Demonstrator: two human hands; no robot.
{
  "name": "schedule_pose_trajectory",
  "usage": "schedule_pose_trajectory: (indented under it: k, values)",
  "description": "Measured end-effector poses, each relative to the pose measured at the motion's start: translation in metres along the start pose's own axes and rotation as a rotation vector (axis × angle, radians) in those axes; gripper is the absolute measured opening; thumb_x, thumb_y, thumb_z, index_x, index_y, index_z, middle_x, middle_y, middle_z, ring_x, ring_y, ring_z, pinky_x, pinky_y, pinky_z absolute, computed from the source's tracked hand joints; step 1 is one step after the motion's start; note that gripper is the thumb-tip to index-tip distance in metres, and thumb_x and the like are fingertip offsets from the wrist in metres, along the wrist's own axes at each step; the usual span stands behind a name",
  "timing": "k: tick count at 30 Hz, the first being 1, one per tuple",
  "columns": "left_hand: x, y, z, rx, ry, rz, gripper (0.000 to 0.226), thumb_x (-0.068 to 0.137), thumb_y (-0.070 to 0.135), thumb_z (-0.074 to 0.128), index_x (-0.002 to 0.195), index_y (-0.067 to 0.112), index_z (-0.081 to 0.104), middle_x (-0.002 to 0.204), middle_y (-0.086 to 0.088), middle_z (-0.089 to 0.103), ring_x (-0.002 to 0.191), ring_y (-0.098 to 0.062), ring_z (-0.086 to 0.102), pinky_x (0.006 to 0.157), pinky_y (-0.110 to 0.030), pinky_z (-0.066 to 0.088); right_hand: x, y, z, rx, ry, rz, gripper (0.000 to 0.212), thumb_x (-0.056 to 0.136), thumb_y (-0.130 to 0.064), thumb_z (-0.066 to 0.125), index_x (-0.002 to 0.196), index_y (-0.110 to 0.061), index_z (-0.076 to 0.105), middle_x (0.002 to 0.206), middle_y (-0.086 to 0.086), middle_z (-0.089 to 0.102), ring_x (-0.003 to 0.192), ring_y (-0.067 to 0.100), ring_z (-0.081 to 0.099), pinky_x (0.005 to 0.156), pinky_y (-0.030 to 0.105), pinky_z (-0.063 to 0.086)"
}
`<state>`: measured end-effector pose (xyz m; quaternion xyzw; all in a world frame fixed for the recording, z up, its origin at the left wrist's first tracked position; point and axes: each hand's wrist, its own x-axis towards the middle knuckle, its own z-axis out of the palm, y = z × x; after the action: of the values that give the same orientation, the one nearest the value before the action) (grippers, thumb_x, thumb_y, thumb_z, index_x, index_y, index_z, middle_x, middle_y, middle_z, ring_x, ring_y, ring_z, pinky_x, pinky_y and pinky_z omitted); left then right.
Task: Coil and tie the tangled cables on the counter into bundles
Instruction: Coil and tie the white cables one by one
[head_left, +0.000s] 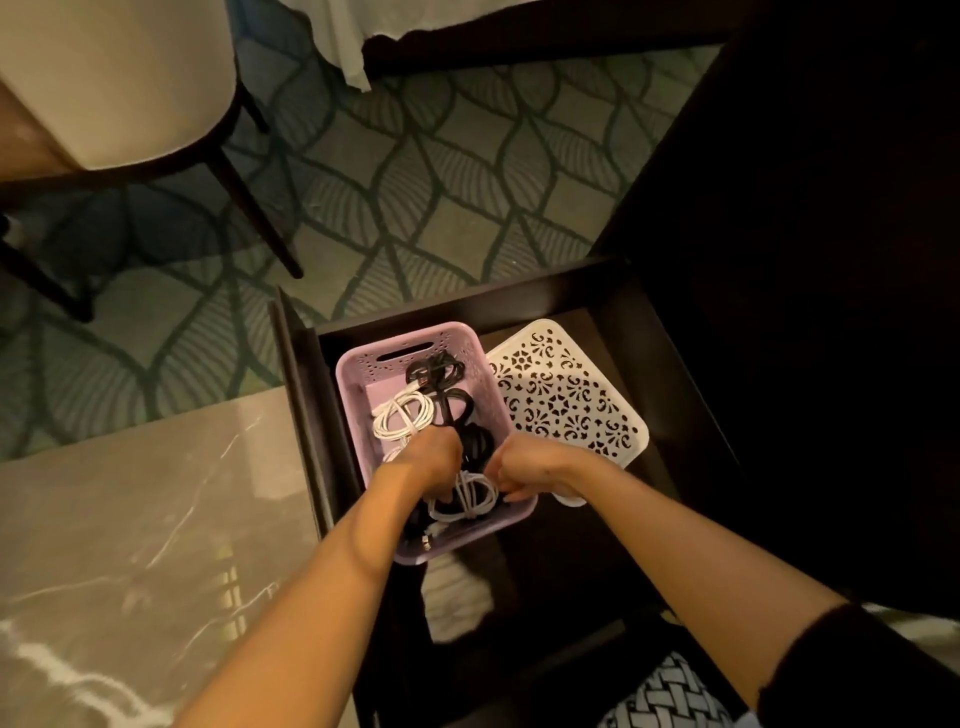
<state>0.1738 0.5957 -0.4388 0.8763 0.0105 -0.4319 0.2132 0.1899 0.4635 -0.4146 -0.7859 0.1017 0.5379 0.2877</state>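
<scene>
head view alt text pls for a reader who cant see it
A left hand and right hand reach into a lilac basket of coiled white cables and black cables, set in an open dark drawer. A white patterned tray sits right of the basket; a marble counter lies to the left.

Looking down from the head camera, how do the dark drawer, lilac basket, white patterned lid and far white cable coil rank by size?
1. dark drawer
2. lilac basket
3. white patterned lid, partly hidden by the basket, so these two are unsure
4. far white cable coil
</scene>
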Motion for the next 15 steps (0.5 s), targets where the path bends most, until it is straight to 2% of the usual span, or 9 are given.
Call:
schedule_pose_trajectory:
  k: [2, 5, 8, 9, 10, 11, 13, 15]
  values:
    - [0.000, -0.001, 0.000, -0.037, -0.039, -0.042, 0.033, 0.071, -0.004, 0.074, 0.102, -0.005, 0.062, 0.106, -0.020, 0.065, 0.094, -0.032, 0.065, 0.075, -0.036, 0.056, 0.003, 0.003, 0.004, 0.026, -0.028, 0.005, 0.035, 0.092, 0.006, 0.039, 0.123, 0.005, 0.055, 0.128, 0.018, 0.057, 0.100, 0.018, 0.056, 0.096, 0.033, 0.049]
    - [0.001, -0.005, 0.001, -0.063, -0.088, -0.090, 0.031, 0.071, -0.009, 0.072, 0.100, -0.008, 0.061, 0.107, -0.024, 0.064, 0.095, -0.033, 0.065, 0.075, -0.039, 0.056, 0.005, 0.005, 0.009, 0.073, -0.073, 0.018, 0.038, 0.093, 0.005, 0.036, 0.125, 0.001, 0.056, 0.132, 0.014, 0.054, 0.118, 0.020, 0.053, 0.101, 0.035, 0.046]
    - [0.004, -0.005, 0.002, -0.040, -0.065, -0.149, 0.029, 0.078, -0.008, 0.064, 0.107, -0.008, 0.060, 0.112, -0.021, 0.063, 0.104, -0.030, 0.062, 0.080, -0.033, 0.051, 0.008, 0.005, 0.013, 0.098, -0.079, 0.007, 0.039, 0.094, 0.004, 0.034, 0.125, -0.004, 0.056, 0.134, 0.010, 0.051, 0.121, 0.021, 0.048, 0.100, 0.033, 0.046]
    - [0.005, -0.005, 0.003, -0.043, -0.088, -0.178, 0.026, 0.081, -0.007, 0.061, 0.108, -0.008, 0.061, 0.107, -0.019, 0.065, 0.103, -0.028, 0.062, 0.081, -0.031, 0.050, 0.009, 0.005, 0.014, 0.108, -0.076, 0.004, 0.039, 0.094, 0.004, 0.034, 0.126, -0.004, 0.055, 0.135, 0.009, 0.049, 0.122, 0.020, 0.047, 0.100, 0.032, 0.046]
    - [0.007, -0.004, 0.003, -0.052, -0.115, -0.214, 0.019, 0.084, -0.006, 0.059, 0.103, -0.008, 0.063, 0.095, -0.016, 0.066, 0.095, -0.025, 0.063, 0.078, -0.029, 0.050, 0.010, 0.006, 0.014, 0.116, -0.074, 0.001, 0.040, 0.093, 0.004, 0.034, 0.127, -0.004, 0.054, 0.136, 0.009, 0.048, 0.123, 0.020, 0.046, 0.099, 0.031, 0.046]
    - [0.006, -0.004, 0.001, -0.045, -0.126, -0.240, 0.008, 0.085, -0.005, 0.058, 0.090, -0.005, 0.064, 0.080, -0.012, 0.063, 0.083, -0.023, 0.062, 0.071, -0.028, 0.049, 0.011, 0.006, 0.014, 0.124, -0.075, -0.002, 0.041, 0.093, 0.005, 0.033, 0.127, -0.005, 0.054, 0.137, 0.009, 0.046, 0.124, 0.021, 0.045, 0.098, 0.030, 0.047]
    - [0.006, -0.005, -0.001, -0.035, -0.083, -0.270, 0.025, 0.083, -0.003, 0.060, 0.062, 0.005, 0.050, 0.071, -0.008, 0.057, 0.076, -0.020, 0.059, 0.065, -0.027, 0.047, 0.011, 0.008, 0.014, 0.118, -0.087, -0.003, 0.042, 0.094, 0.005, 0.032, 0.129, -0.007, 0.053, 0.140, 0.009, 0.044, 0.125, 0.021, 0.044, 0.096, 0.029, 0.047]
    - [0.006, -0.008, -0.001, -0.034, -0.031, -0.246, 0.032, 0.079, -0.003, 0.064, 0.056, 0.008, 0.044, 0.070, -0.007, 0.055, 0.078, -0.018, 0.057, 0.065, -0.025, 0.045, 0.011, 0.008, 0.014, 0.077, -0.096, -0.007, 0.044, 0.095, 0.004, 0.031, 0.131, -0.009, 0.052, 0.140, 0.008, 0.044, 0.126, 0.021, 0.043, 0.099, 0.032, 0.046]
